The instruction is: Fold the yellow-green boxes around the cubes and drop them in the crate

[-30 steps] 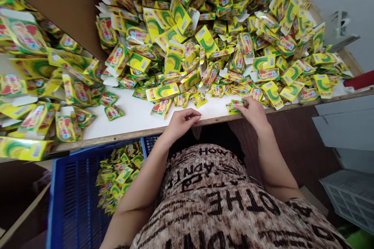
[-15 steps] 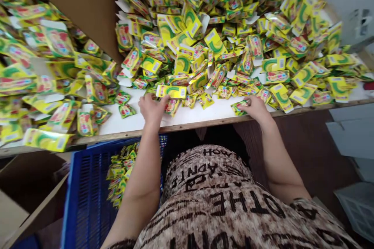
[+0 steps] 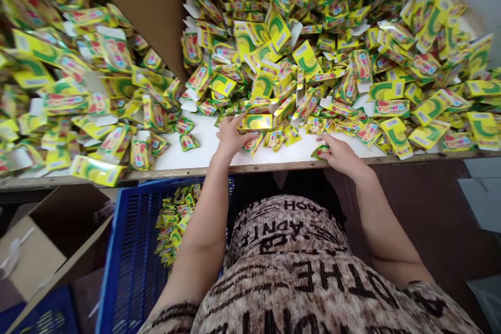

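Observation:
My left hand [image 3: 234, 138] is at the front of the white tabletop [image 3: 219, 155], its thumb and fingers apart. Its index finger meets the left end of a small yellow box [image 3: 256, 122] with a green curve and a barcode, while the thumb stretches below it. Small shiny packets [image 3: 275, 140] lie just to the right of this hand. My right hand [image 3: 340, 154], near the table edge, pinches a small green and red packet [image 3: 320, 152], partly covered by the fingers. Behind both hands rises a heap of yellow boxes [image 3: 307, 57], several with flaps raised.
A brown cardboard panel [image 3: 144, 0] divides the heap from more boxes [image 3: 115, 49] at the left. One box [image 3: 97, 169] overhangs the wooden table edge [image 3: 274, 168]. Below stand a blue crate [image 3: 131, 240] holding small packets [image 3: 176, 224] and an open carton [image 3: 35, 261].
The whole view has shifted, so things appear farther right. My left thumb has come off the yellow box and spread below it. My right hand keeps the packet, now nearer the table edge.

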Available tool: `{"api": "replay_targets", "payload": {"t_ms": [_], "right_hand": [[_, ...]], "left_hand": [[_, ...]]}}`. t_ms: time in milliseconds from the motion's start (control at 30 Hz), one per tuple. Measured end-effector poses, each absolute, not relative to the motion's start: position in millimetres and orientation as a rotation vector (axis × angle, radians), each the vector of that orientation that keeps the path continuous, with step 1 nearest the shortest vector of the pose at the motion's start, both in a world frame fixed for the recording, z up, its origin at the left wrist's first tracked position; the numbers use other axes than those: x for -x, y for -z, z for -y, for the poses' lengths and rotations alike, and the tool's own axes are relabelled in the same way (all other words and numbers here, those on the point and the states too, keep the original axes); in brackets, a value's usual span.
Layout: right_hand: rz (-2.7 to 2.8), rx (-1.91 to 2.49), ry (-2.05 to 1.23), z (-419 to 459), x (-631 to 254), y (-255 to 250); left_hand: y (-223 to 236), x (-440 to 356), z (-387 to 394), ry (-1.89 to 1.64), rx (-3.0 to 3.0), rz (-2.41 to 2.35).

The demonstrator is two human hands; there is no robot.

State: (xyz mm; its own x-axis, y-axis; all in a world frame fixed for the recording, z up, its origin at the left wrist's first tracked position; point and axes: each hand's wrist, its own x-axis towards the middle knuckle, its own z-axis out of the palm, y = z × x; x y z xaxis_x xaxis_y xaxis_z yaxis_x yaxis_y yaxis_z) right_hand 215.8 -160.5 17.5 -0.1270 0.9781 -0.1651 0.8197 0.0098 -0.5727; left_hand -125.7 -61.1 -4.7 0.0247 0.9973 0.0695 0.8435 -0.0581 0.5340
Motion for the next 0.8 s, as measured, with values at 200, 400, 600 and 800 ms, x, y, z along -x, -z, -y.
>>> {"api": "replay_targets", "payload": {"t_ms": [200,400,600,800], "right_hand": [[2.046,1.883,-0.78,161,-217,-7],[1.701,1.438,-0.75,168,-181,-37],[1.754,1.22,-1.021,164,-135,-34],[1.479,1.332,-0.91,173,-148,-29]], "left_hand": [[-3,127,59,-0.763,-2.143,-1.836],[-53,128,89,-0.996,-2.376,-1.641],[-74,89,112,-0.934,-2.142,-1.162],[-16,45,113,-1.03,-1.336,-0.884]]}}
